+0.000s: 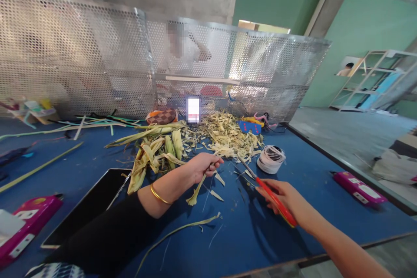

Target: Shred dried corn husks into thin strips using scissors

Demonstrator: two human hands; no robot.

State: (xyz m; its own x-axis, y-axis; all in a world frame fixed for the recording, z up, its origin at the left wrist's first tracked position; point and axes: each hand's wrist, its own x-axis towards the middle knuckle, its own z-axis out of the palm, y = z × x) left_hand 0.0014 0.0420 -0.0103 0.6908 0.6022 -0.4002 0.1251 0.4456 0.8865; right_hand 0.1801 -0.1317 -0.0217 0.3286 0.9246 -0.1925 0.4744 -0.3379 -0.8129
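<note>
1. Left of the white cord coil (271, 167), the left hand (206, 167) pinches one corn-husk strip (194, 196), whose long axis slants from its near-left tail up toward the fingers.
2. On the coil's near side, the right hand (288, 194) is wrapped around one red-handled tool (275, 202); its metal shaft points far-left, the tip apart from the strip, between it and the coil.
3. The left hand is nearer the strip.
4. Counted: one coil; one shredded-husk heap (228, 137), far-left of it; two magenta power strips (360, 188), one either side.
</note>
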